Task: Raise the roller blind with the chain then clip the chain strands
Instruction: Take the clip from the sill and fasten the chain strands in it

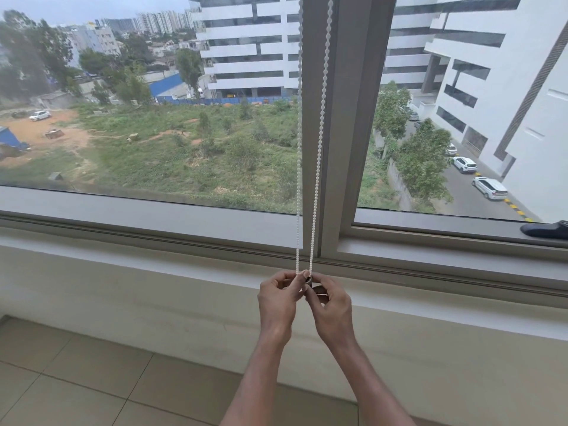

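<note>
A white beaded chain (319, 133) hangs in two strands in front of the window's grey centre post, and the strands come together at the bottom. My left hand (278, 298) pinches the strands where they meet, thumb on top. My right hand (330, 302) holds a small dark clip (309, 280) against the same spot. Both hands touch each other just below the sill. The roller blind itself is out of view above the frame, and the whole window pane is uncovered.
The grey window frame (153, 219) and a white ledge (123, 272) run across below the glass. A dark window handle (545, 230) lies on the frame at the far right. Beige floor tiles (76, 379) fill the lower left.
</note>
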The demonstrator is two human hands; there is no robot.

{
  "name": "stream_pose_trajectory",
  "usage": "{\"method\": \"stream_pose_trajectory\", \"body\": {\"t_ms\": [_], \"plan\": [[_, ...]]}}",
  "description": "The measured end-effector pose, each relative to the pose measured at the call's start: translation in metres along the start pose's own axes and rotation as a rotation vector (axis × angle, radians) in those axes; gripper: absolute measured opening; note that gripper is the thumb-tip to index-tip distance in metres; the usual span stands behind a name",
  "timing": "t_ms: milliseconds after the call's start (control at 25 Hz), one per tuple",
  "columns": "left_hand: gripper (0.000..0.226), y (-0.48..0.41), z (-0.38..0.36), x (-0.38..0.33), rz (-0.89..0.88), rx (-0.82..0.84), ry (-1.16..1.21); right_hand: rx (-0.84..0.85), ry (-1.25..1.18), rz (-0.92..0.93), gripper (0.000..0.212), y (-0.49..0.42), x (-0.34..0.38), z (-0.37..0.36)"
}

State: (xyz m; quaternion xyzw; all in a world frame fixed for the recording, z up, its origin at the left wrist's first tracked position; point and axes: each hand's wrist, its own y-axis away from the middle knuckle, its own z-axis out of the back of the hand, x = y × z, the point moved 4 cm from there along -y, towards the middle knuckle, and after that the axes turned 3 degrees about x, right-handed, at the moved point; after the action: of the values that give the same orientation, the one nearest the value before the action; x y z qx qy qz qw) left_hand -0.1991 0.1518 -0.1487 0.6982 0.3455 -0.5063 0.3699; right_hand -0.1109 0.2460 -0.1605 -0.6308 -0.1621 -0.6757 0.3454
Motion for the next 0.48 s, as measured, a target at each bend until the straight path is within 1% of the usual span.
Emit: {"method": "stream_pose_trajectory", "body": {"t_ms": [120,200,360,480], "plan": [[0.023,-0.004,-0.004,0.003,0.115,0.032,0.045,0.021,-0.071,-0.043,0.019,-0.006,-0.001,-0.005],[0.025,-0.006,-0.007,0.004,0.152,0.056,0.099,-0.001,-0.086,-0.047,0.015,-0.011,-0.001,-0.008],[0.026,-0.013,-0.011,0.004,0.144,0.093,0.176,-0.026,-0.107,-0.078,0.014,-0.024,-0.005,-0.008],[0.024,-0.018,-0.012,0.002,0.108,0.12,0.165,-0.018,-0.093,-0.077,0.014,-0.032,-0.007,-0.008]]}}
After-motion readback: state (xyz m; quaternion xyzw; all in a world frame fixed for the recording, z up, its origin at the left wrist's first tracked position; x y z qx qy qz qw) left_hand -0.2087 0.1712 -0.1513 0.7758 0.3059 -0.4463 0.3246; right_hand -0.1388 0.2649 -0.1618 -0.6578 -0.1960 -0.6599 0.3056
